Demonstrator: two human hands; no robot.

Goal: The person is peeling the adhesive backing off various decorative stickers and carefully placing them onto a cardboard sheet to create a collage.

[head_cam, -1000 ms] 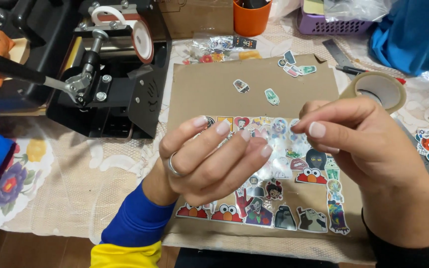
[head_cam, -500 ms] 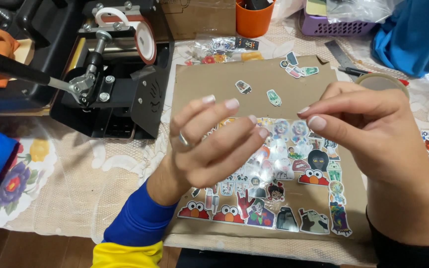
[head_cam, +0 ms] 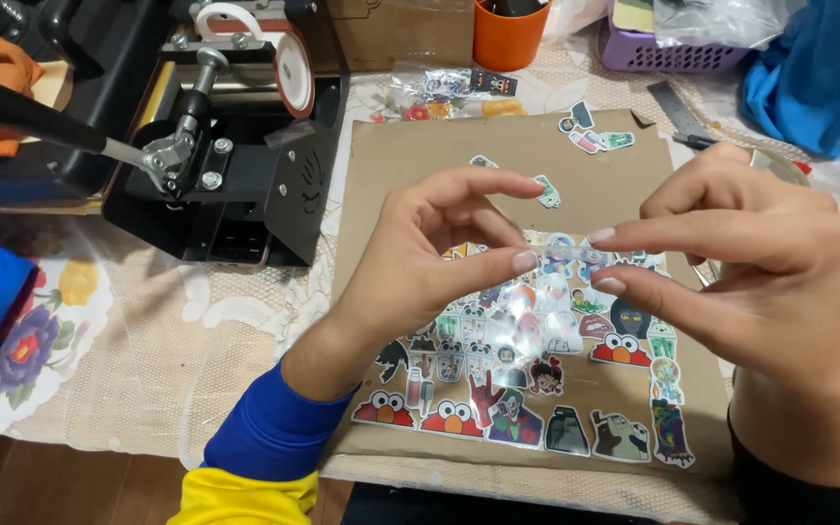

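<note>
At frame centre, the left hand [head_cam: 430,262] and right hand [head_cam: 731,262] pinch opposite ends of a clear tape strip [head_cam: 558,257], its long axis horizontal, above cartoon stickers [head_cam: 537,389] on brown cardboard [head_cam: 410,165]; an orange cup [head_cam: 509,34] stands at top.

Two hands are in view, the left hand [head_cam: 430,267] and the right hand [head_cam: 751,262]. One brown card sheet [head_cam: 498,165] lies under them. Three red monster stickers [head_cam: 451,418] show on it, two near left, one to the right. Far off stand one orange cup [head_cam: 509,34], one purple basket [head_cam: 653,44] and one black press machine [head_cam: 235,156].
</note>
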